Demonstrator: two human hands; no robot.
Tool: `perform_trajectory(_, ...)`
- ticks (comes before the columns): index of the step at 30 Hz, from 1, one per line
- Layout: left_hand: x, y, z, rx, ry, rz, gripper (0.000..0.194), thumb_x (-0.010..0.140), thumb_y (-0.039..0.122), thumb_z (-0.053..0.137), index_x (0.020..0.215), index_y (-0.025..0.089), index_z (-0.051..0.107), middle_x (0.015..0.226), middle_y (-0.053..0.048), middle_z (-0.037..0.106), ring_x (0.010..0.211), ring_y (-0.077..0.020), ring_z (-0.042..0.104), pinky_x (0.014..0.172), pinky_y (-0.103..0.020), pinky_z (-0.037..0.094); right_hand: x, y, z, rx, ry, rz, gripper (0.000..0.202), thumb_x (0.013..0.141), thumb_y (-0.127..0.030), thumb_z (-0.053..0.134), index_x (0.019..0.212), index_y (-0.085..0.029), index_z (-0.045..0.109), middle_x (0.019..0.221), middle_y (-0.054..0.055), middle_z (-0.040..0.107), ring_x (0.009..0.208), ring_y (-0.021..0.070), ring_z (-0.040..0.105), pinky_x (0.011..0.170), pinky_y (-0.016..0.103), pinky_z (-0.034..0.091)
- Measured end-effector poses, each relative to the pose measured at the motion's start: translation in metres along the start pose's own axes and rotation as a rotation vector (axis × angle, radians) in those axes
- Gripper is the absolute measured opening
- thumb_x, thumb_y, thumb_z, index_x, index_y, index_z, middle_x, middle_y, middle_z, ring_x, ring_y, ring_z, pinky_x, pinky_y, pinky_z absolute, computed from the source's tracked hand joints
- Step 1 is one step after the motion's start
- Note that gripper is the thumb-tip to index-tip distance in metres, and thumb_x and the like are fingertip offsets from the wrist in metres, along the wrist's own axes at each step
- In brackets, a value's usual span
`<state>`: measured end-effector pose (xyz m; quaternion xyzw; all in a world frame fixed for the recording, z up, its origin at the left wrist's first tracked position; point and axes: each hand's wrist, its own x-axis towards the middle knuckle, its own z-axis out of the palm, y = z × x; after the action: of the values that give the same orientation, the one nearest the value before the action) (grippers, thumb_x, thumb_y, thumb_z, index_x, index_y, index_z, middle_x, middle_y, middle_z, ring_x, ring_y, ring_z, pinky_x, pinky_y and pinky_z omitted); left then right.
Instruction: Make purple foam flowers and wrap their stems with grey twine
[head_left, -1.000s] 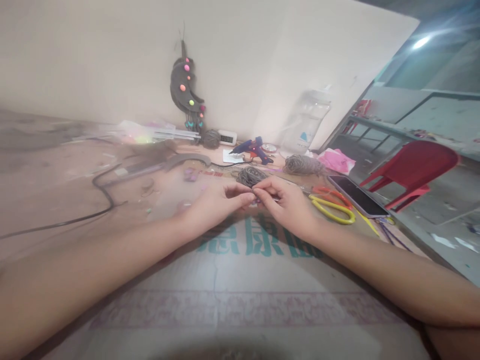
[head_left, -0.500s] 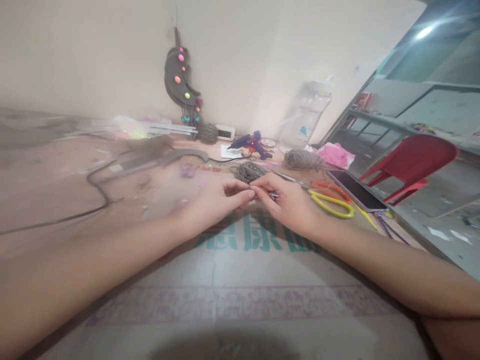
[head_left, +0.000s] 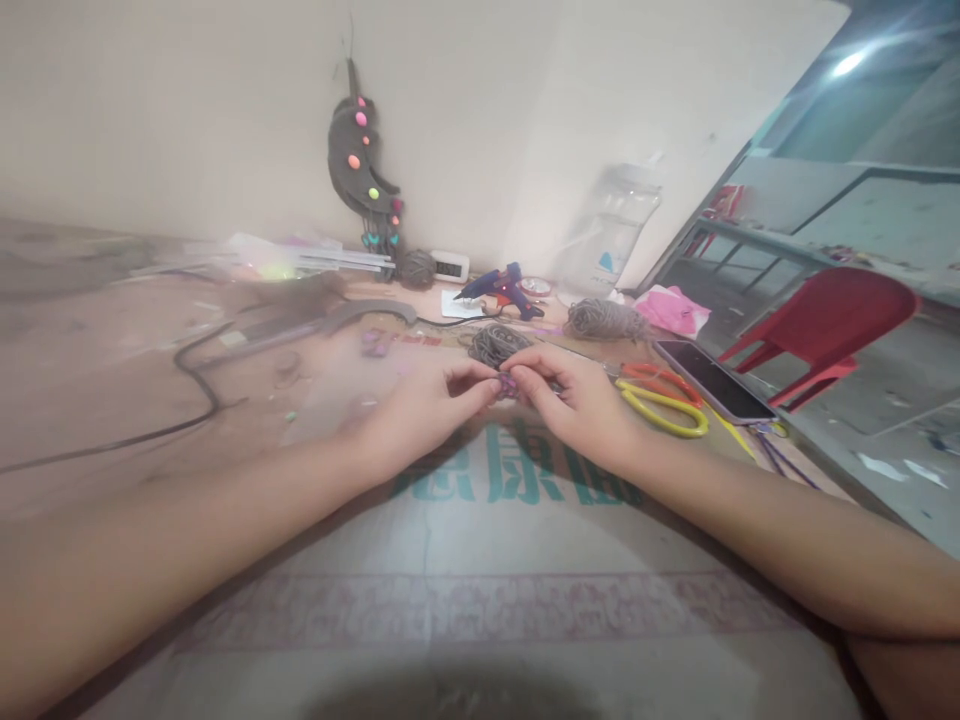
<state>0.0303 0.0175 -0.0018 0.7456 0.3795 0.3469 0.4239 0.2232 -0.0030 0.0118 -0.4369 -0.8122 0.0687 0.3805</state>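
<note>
Between my fingertips is a small purple piece, too small and blurred to name more exactly. My left hand pinches it from the left, thumb and forefinger closed on its edge. From the other side my right hand grips it the same way. Just behind the fingers lies a loose bundle of grey cord. Scissors with orange and yellow handles rest right of my right hand, their blades partly hidden by it. Under my wrists spreads a printed sheet with green characters.
A glue gun, a small digital clock and a grey yarn skein sit toward the wall. A water bottle stands at the back. On the right are a phone and a red chair. A crescent ornament hangs on the wall.
My right fingers have shifted slightly and the thumb has moved on the piece. More of the purple piece now shows between my fingertips. My left hand has hardly moved.
</note>
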Motion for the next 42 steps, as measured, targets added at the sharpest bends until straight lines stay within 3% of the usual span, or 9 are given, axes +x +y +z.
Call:
perform_trajectory(4, 0.000, -0.002, -0.001, 0.016, 0.028, 0.043, 0.024, 0.091, 0.035, 0.057, 0.090, 0.018, 0.074, 0.080, -0.002, 0.070, 0.074, -0.0159, 0.060, 0.068, -0.027, 0.044, -0.001, -0.001, 0.000, 0.008, -0.007, 0.016, 0.016, 0.095, -0.023, 0.055, 0.100, -0.017, 0.069, 0.083, 0.003, 0.074, 0.069, 0.0131, 0.065, 0.065, 0.025, 0.047)
perform_trajectory(12, -0.001, 0.001, -0.001, -0.040, 0.047, 0.112, 0.021, 0.092, 0.030, 0.057, 0.087, 0.019, 0.075, 0.083, -0.002, 0.072, 0.077, -0.0156, 0.062, 0.075, -0.029, 0.046, 0.000, -0.005, 0.003, 0.325, -0.096, 0.251, 0.018, 0.094, -0.029, 0.055, 0.104, -0.017, 0.063, 0.056, -0.006, 0.055, 0.051, 0.0103, 0.049, 0.050, 0.024, 0.039)
perform_trajectory(26, -0.002, -0.001, 0.000, -0.006, 0.095, 0.115, 0.015, 0.091, 0.029, 0.060, 0.088, 0.017, 0.069, 0.086, -0.001, 0.071, 0.078, -0.0141, 0.061, 0.072, -0.027, 0.045, 0.002, -0.008, 0.002, 0.669, -0.166, 0.420, 0.024, 0.090, -0.040, 0.056, 0.099, -0.018, 0.057, 0.052, -0.006, 0.055, 0.046, 0.0100, 0.049, 0.048, 0.024, 0.042)
perform_trajectory(42, -0.002, -0.003, 0.000, -0.070, 0.042, 0.137, 0.020, 0.091, 0.035, 0.062, 0.094, 0.017, 0.070, 0.089, -0.003, 0.071, 0.081, -0.0149, 0.063, 0.074, -0.027, 0.047, 0.001, -0.012, 0.004, 0.609, -0.139, 0.433, 0.021, 0.092, -0.040, 0.058, 0.091, -0.020, 0.051, 0.048, -0.009, 0.054, 0.042, 0.0073, 0.045, 0.044, 0.020, 0.036)
